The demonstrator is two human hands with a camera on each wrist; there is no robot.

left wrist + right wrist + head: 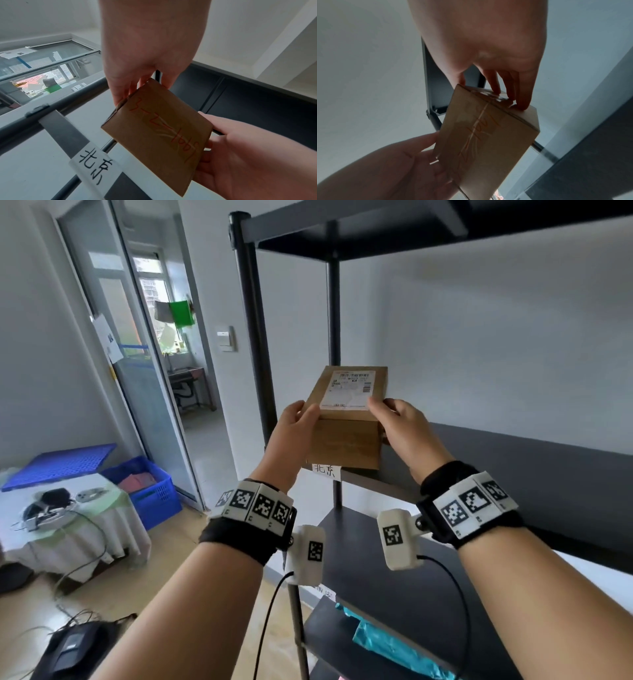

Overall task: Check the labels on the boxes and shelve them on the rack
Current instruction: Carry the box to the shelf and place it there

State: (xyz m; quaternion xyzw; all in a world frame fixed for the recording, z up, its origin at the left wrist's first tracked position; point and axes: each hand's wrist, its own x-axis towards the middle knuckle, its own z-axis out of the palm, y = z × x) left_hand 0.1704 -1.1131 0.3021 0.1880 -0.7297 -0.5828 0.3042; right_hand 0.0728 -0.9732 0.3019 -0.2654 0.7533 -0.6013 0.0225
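I hold a brown cardboard box [346,440] with both hands at the front of the black rack [255,337]. It is level with the shelf tagged with a white paper label [327,471] in Chinese characters. A white shipping label [351,390] faces up on the box top. My left hand [301,419] grips the left side, thumb on top. On the right side my right hand [388,416] does the same. The left wrist view shows the box underside [157,135] with red handwriting, clear of the shelf rail [58,127]. From the right wrist, the box [488,142] sits between my fingers [522,94].
A teal parcel [394,642] lies on a lower shelf. At the left stand a blue crate [150,491] and a cloth-covered table [68,518] with cables. A black device [72,648] sits on the floor. The rack's upper shelf [359,237] hangs overhead.
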